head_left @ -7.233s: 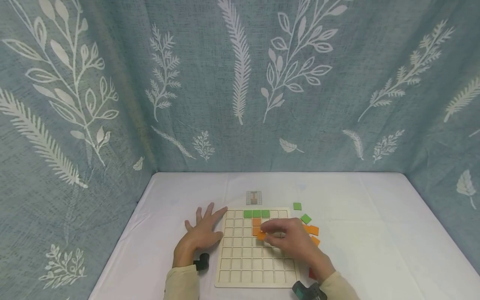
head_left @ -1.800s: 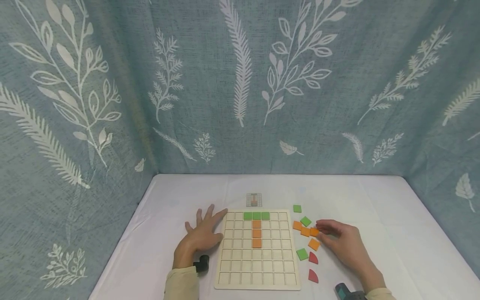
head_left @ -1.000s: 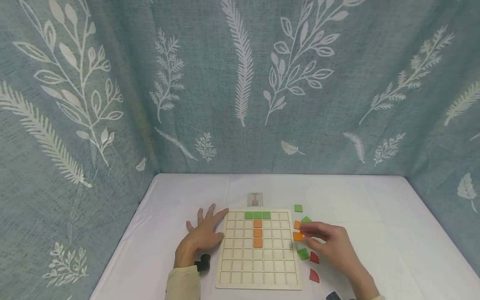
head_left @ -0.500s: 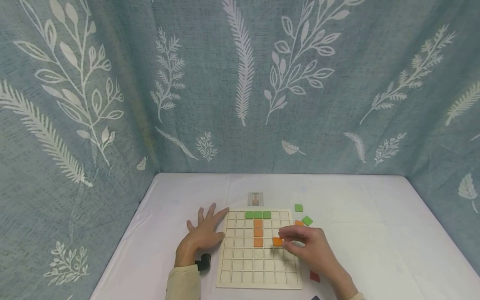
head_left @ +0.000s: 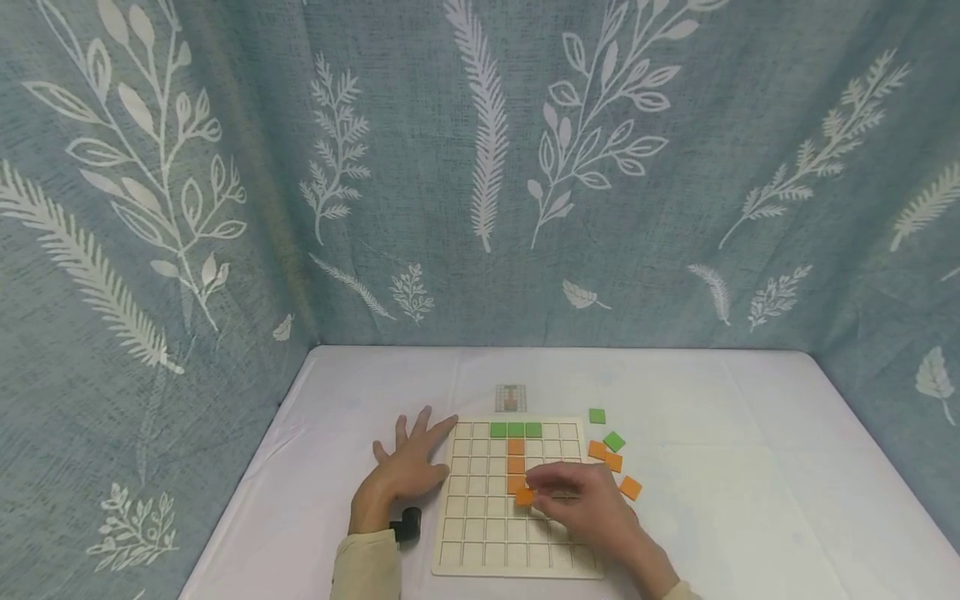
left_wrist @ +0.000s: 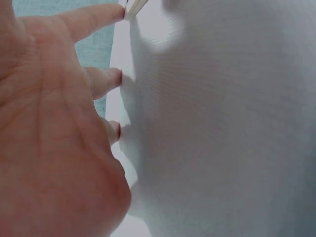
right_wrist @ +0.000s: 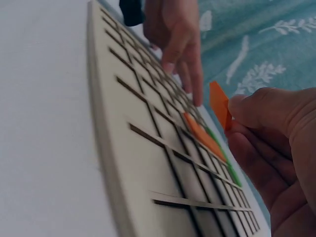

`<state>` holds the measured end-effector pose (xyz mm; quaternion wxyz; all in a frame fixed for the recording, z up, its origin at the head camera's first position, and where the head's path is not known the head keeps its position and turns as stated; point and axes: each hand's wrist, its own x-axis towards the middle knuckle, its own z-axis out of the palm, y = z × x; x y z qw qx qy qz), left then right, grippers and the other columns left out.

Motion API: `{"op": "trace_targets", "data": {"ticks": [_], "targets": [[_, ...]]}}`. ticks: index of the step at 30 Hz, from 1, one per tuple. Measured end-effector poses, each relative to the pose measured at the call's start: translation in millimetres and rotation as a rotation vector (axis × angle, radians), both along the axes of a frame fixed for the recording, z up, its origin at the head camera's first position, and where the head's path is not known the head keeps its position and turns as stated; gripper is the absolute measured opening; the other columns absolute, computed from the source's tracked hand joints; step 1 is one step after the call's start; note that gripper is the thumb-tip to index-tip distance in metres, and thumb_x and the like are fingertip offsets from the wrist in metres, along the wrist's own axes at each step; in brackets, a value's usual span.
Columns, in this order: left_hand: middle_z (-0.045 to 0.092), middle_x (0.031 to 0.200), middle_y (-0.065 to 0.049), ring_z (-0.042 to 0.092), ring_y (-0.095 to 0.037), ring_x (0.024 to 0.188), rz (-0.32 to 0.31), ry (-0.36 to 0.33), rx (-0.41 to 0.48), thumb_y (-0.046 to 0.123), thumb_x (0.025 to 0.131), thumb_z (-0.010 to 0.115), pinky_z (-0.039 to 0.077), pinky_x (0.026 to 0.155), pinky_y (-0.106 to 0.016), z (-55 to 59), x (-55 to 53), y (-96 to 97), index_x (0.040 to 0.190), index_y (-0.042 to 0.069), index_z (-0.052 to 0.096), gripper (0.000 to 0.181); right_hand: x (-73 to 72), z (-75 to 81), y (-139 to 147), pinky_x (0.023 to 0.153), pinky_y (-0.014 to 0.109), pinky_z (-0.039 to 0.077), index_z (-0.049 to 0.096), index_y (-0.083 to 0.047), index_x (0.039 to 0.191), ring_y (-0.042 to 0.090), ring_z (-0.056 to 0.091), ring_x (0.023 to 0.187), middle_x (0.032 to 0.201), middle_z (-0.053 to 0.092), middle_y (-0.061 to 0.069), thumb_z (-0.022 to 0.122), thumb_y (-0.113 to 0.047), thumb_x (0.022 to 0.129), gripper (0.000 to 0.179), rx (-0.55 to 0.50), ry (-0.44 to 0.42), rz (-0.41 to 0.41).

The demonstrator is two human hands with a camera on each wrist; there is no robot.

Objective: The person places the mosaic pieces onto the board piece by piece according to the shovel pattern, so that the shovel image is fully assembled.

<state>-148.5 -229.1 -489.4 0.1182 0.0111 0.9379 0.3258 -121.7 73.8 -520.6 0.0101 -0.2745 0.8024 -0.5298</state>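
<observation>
A pale wooden grid board (head_left: pixel 474 552) lies on the white table. Three green square tiles (head_left: pixel 516 430) fill part of its far row, and a column of three orange tiles (head_left: pixel 516 465) runs toward me from the middle one. My right hand (head_left: pixel 588 504) pinches another orange square tile (head_left: pixel 523 497) between thumb and fingertips, just below that column. In the right wrist view the pinched tile (right_wrist: pixel 220 104) is tilted and held above the board. Spread out, my left hand (head_left: pixel 405 467) rests at the board's left edge, index fingertip at the far corner and thumb on the side.
Right of the board lie loose orange tiles (head_left: pixel 631 487) and green tiles (head_left: pixel 614 442). A small printed pattern card (head_left: pixel 511 398) sits beyond the far edge. A blue curtain (head_left: pixel 420 167) with white leaves hangs behind the table.
Three orange tiles now line the column, up from two at first. My right hand has picked an orange tile from the loose ones and carried it left over the board. My left hand stays put.
</observation>
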Motion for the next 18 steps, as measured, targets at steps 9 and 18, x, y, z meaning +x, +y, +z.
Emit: {"op": "trace_targets", "data": {"ticks": [9,18], "targets": [[0.016,0.182,-0.027,-0.005,-0.060,0.166,-0.002,0.000,-0.014,0.009,0.083,0.067,-0.011,0.118,-0.092,-1.0,-0.1,0.7,0.165,0.019,0.050,0.085,2.2,-9.4,-8,0.094,0.027,0.065,0.086,-0.016,0.114,0.005,0.078,0.106,0.113,0.084,-0.010,0.088,-0.008,0.090,0.025,0.101,0.035,-0.039],[0.016,0.181,-0.028,-0.004,-0.061,0.166,-0.003,0.003,-0.023,0.010,0.083,0.067,-0.010,0.118,-0.092,-0.1,-0.1,1.2,0.165,0.019,0.050,0.084,3.0,-12.8,-14,0.100,0.032,0.064,0.085,-0.018,0.116,0.008,0.078,0.112,0.115,0.083,-0.012,0.087,-0.006,0.090,0.029,0.179,0.129,-0.027]]}}
